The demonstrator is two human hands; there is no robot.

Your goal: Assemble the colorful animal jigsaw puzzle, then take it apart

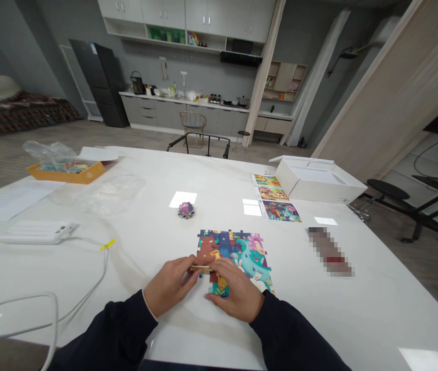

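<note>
A colourful, partly assembled jigsaw puzzle [242, 252] lies on the white table [172, 175] in front of me. Both hands meet at its near left corner. My left hand [168, 286] pinches a small flat puzzle piece [200, 269] by its left end. My right hand [234, 291] rests over the puzzle's lower left edge, its fingers closed on the same piece from the right. A small heap of loose pieces [186, 210] sits farther back, apart from the hands. Dark sleeves cover both forearms.
A printed reference sheet [276, 203] and an open white box [319, 180] lie at the right. An orange box of pieces [66, 171] with clear plastic bags sits at the far left. A white power bank [35, 233] with its cable lies at the left. A blurred patch [329, 251] lies right of the puzzle.
</note>
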